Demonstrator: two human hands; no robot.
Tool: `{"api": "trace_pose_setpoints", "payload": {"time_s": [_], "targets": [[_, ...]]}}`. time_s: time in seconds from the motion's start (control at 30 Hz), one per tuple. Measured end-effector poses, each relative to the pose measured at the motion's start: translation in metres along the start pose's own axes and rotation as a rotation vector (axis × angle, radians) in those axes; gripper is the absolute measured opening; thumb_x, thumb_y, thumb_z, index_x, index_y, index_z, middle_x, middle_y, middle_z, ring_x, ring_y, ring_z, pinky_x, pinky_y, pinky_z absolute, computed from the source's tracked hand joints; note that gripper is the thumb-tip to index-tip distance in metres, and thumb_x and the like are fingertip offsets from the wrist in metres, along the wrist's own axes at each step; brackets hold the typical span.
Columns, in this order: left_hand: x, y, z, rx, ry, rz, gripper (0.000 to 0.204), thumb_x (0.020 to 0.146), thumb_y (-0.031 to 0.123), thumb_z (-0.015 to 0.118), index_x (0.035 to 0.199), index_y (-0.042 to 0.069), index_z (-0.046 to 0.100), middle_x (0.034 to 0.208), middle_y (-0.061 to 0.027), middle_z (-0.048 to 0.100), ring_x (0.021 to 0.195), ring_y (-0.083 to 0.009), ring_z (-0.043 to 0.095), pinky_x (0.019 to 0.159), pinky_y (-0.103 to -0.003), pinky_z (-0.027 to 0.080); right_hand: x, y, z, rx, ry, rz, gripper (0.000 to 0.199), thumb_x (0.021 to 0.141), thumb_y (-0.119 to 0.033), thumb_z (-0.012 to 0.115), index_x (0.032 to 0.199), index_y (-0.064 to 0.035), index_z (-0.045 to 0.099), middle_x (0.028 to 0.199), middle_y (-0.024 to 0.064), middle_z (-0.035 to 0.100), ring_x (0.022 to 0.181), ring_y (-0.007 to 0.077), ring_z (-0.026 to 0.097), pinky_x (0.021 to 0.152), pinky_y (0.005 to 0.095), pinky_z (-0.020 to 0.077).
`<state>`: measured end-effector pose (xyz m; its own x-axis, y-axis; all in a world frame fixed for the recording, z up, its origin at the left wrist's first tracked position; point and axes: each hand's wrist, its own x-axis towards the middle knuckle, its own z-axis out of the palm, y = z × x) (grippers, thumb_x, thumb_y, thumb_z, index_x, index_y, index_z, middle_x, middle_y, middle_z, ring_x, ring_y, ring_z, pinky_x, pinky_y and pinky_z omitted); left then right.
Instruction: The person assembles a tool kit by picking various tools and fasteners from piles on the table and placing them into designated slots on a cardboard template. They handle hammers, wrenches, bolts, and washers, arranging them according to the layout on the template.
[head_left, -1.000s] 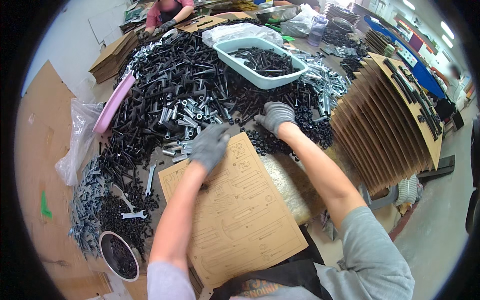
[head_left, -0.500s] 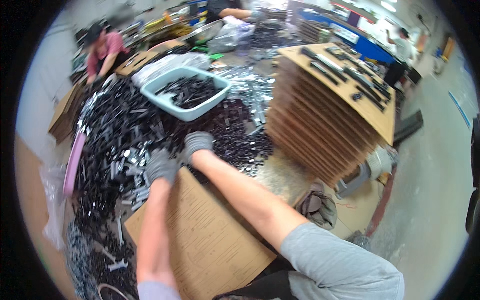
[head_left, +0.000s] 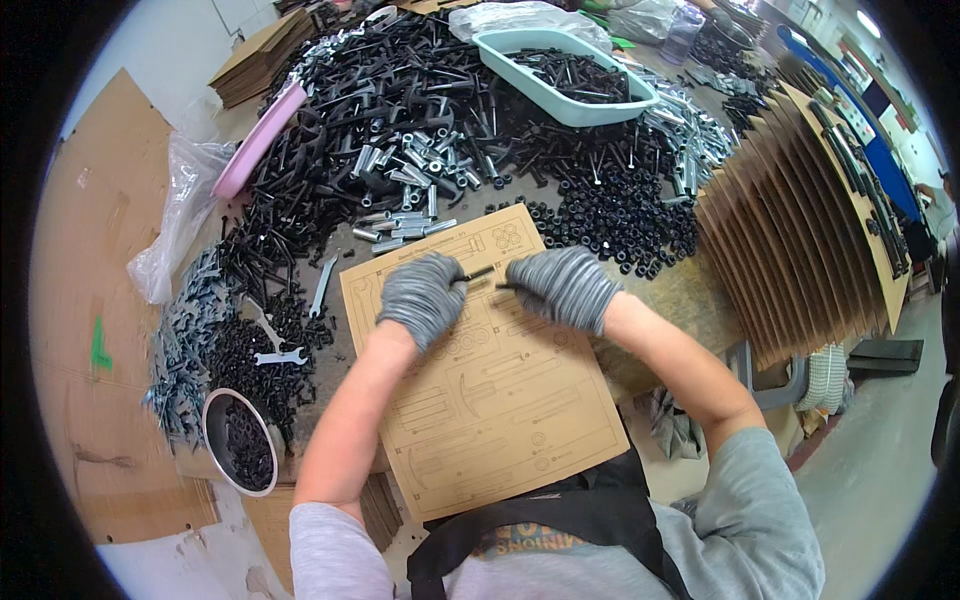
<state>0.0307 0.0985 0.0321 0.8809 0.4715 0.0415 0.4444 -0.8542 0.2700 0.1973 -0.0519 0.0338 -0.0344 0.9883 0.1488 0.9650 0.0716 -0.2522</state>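
Both of my hands wear grey striped knit gloves and are above a brown cardboard sheet (head_left: 510,435) printed with part outlines. My left hand (head_left: 423,300) is closed, and a short black bolt (head_left: 480,272) sticks out from its fingertips toward the right. Facing it, my right hand (head_left: 565,287) pinches another black bolt (head_left: 507,287), mostly hidden by the fingers. A small gap separates the two hands. Just beyond the sheet's far edge lie silver metal sleeves (head_left: 405,228) and a pile of black nuts (head_left: 625,225).
Black metal parts (head_left: 370,110) are heaped at the back, beside a pale blue tub (head_left: 610,112). Stacked cardboard sheets (head_left: 770,230) stand on the right. To the left are wrenches (head_left: 323,287), a metal bowl of small black parts (head_left: 272,470) and a pink tray (head_left: 258,142).
My hands have drawn back from the part piles to above the cardboard sheet, with black bolts now showing in their fingers. The view has tilted down, bringing the sheet to the middle.
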Motion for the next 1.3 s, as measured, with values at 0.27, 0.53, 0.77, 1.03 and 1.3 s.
{"api": "trace_pose_setpoints", "payload": {"time_s": [0.27, 0.53, 0.77, 1.03, 1.3], "targets": [[-0.015, 0.0, 0.013, 0.131, -0.04, -0.016, 0.02, 0.081, 0.028, 0.062, 0.088, 0.01, 0.068, 0.088, -0.0118, 0.063, 0.084, -0.0307, 0.063, 0.075, -0.044, 0.05, 0.036, 0.005, 0.027, -0.071, 0.174, 0.094, 0.013, 0.085, -0.021, 0.061, 0.093, -0.0143, 0.068, 0.087, 0.0063, 0.066, 0.081, 0.027, 0.063, 0.072, 0.0401, 0.0513], [-0.059, -0.041, -0.008, 0.079, 0.238, -0.136, 0.035, 0.078, 0.033, 0.07, 0.103, 0.008, 0.067, 0.1, -0.0095, 0.065, 0.091, -0.0278, 0.065, 0.079, -0.039, 0.052, 0.029, -0.011, 0.039, 0.047, 0.067, 0.035, 0.025, 0.084, -0.028, 0.064, 0.102, -0.0113, 0.069, 0.098, 0.0092, 0.065, 0.091, 0.0283, 0.062, 0.08, 0.0387, 0.0505], [-0.059, -0.056, 0.014, -0.217, 0.118, -0.145, 0.027, 0.078, 0.022, 0.071, 0.1, 0.008, 0.068, 0.094, -0.0101, 0.064, 0.087, -0.0279, 0.064, 0.077, -0.037, 0.052, 0.05, -0.023, 0.054, 0.182, 0.08, 0.022, 0.027, 0.083, -0.028, 0.064, 0.103, -0.0104, 0.067, 0.097, 0.01, 0.062, 0.091, 0.0289, 0.062, 0.079, 0.0397, 0.0506], [-0.058, -0.054, 0.028, -0.274, 0.193, -0.143, 0.024, 0.078, 0.017, 0.071, 0.1, 0.007, 0.068, 0.093, -0.0102, 0.064, 0.086, -0.0279, 0.063, 0.077, -0.036, 0.051, 0.048, -0.02, 0.064, 0.232, 0.166, 0.025, 0.025, 0.081, -0.027, 0.066, 0.099, -0.0101, 0.07, 0.096, 0.0118, 0.062, 0.09, 0.0302, 0.061, 0.079, 0.0403, 0.0497], [-0.063, -0.056, 0.024, -0.237, 0.213, -0.113, 0.03, 0.08, 0.027, 0.066, 0.105, 0.011, 0.066, 0.097, -0.0102, 0.062, 0.094, -0.0291, 0.061, 0.083, -0.04, 0.05, 0.051, -0.03, 0.059, 0.206, 0.194, -0.011, 0.022, 0.08, -0.024, 0.066, 0.096, -0.0098, 0.068, 0.089, 0.0117, 0.06, 0.082, 0.0315, 0.06, 0.072, 0.0418, 0.0495]]}}
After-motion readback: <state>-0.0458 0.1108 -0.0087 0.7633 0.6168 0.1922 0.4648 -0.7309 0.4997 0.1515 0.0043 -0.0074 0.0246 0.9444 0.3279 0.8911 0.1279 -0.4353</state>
